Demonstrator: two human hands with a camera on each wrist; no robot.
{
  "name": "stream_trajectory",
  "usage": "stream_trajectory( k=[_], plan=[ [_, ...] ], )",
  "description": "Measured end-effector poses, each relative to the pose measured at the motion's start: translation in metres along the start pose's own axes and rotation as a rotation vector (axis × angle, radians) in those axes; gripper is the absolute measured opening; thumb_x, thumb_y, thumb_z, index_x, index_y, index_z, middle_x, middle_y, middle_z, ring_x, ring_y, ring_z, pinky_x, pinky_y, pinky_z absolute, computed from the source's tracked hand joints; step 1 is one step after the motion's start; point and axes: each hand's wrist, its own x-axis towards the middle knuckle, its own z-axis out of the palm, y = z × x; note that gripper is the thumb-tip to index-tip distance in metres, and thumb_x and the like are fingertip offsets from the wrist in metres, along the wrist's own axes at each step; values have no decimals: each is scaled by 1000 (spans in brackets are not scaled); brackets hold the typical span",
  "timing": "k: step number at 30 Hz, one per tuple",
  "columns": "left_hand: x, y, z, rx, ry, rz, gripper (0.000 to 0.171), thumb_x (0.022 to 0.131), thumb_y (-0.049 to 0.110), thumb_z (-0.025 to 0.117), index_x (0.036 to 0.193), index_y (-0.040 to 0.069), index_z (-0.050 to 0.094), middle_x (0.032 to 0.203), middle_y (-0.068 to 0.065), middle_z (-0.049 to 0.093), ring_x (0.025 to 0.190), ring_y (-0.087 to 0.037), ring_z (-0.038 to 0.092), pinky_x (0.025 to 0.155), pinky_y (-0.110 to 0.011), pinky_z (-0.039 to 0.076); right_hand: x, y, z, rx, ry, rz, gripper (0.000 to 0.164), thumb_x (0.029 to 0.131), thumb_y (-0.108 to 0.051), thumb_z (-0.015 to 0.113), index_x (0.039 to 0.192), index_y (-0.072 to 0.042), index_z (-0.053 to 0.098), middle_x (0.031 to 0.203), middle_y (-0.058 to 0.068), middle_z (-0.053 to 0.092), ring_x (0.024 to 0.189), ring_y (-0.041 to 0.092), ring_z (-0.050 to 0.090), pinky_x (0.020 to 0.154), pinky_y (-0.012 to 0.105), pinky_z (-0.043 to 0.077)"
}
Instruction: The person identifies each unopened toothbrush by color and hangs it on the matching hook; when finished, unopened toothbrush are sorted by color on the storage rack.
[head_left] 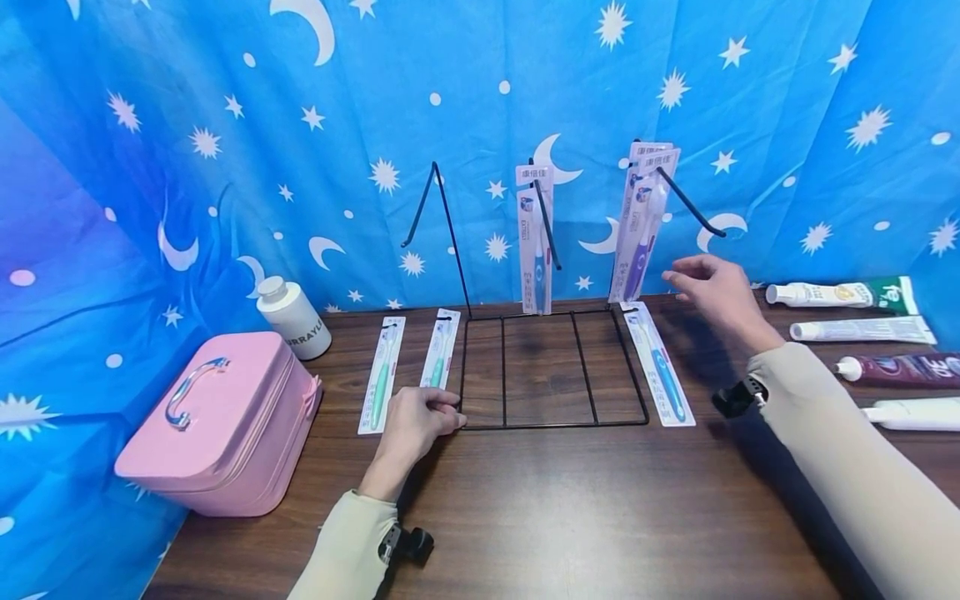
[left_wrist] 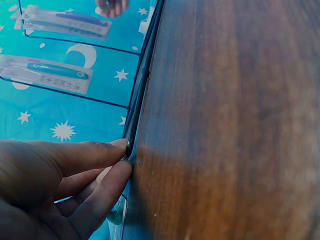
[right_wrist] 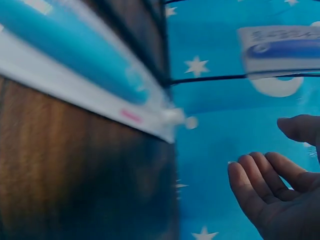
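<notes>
A black wire rack (head_left: 555,427) stands on the table with three upright hooks. My left hand (head_left: 414,425) pinches its front left corner between thumb and fingers, as the left wrist view shows. My right hand (head_left: 716,292) is in the air to the right of the rack, fingers loosely bent and holding nothing. Close to its fingertips, packaged purple toothbrushes (head_left: 640,254) hang on the right hook. A packaged blue toothbrush (head_left: 539,283) hangs on the middle hook; the left hook (head_left: 420,204) is bare. Another packaged blue toothbrush (head_left: 663,375) lies by the rack's right side.
Two packaged green toothbrushes (head_left: 383,375) lie left of the rack, one partly behind my left hand. A pink case (head_left: 217,417) and a white bottle (head_left: 296,321) stand farther left. Several toothpaste tubes (head_left: 862,331) lie at the right. A blue curtain (head_left: 465,83) hangs behind.
</notes>
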Motion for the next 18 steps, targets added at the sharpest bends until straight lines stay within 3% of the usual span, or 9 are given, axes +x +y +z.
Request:
stream_trajectory(
  k=[4, 6, 12, 18],
  plan=[
    [0, 0, 0, -3, -1, 3, 20, 74, 11, 85, 92, 10, 76, 68, 6, 65, 67, -14, 57, 56, -29, 42, 6, 12, 10, -15, -74, 33, 59, 94, -42, 60, 130, 4, 53, 124, 26, 57, 103, 40, 62, 85, 48, 49],
    [0, -1, -1, -4, -2, 9, 20, 74, 11, 85, 92, 9, 76, 68, 6, 66, 66, -14, 57, 57, -29, 43, 7, 15, 14, -25, -120, 58, 58, 95, -40, 61, 130, 5, 51, 125, 28, 55, 104, 42, 61, 88, 52, 47],
    [1, 0, 0, -4, 1, 26, 21, 72, 11, 86, 91, 9, 76, 69, 6, 67, 64, -11, 59, 61, -30, 45, 9, 22, 23, -111, -228, 125, 58, 94, -41, 62, 128, 5, 53, 126, 28, 53, 99, 37, 61, 87, 51, 45],
    [0, 0, -1, 2, 1, 24, 21, 73, 12, 85, 91, 9, 76, 69, 7, 67, 65, -11, 59, 60, -30, 45, 8, 25, 27, -163, -280, 160, 58, 92, -43, 63, 127, 2, 55, 118, 24, 55, 97, 36, 52, 84, 50, 39]
  ],
)
